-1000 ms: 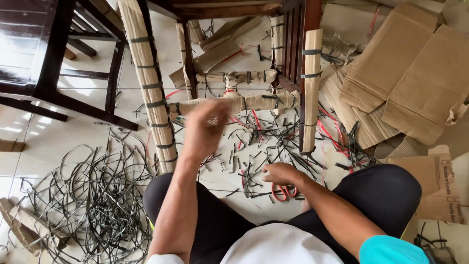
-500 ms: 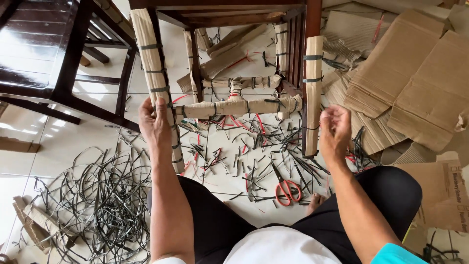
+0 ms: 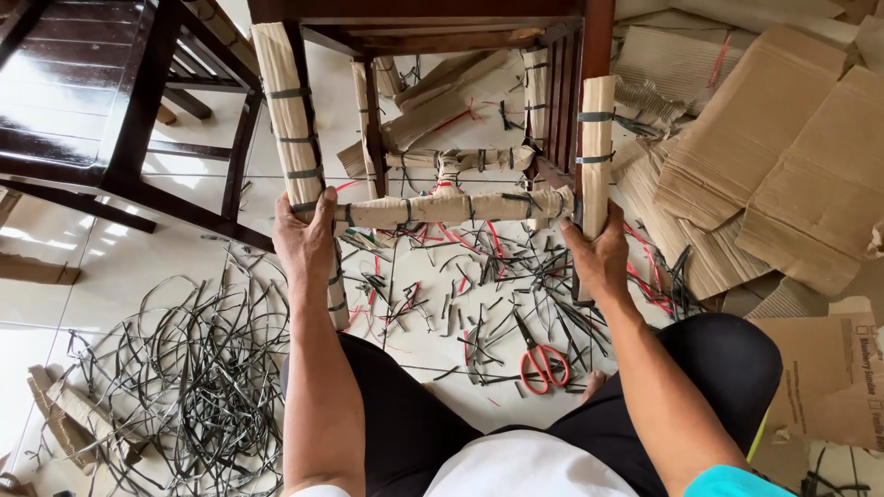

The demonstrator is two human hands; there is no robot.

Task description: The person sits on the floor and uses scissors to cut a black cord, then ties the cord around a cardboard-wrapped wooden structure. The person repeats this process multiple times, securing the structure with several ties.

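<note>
Both hands gripped a dark wooden chair by its cardboard-wrapped legs: the left hand closed around one wrapped leg, the right hand around the other. Red-handled scissors and cut straps lay between and below them; the loose wrapping could slip in the grip.

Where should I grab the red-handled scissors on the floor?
Take the scissors by the red handle loops, which lie at the end nearest the person, reaching down from above. The blades point away into the cut strap pieces, so the handle end is probably the easier one to reach.
</note>
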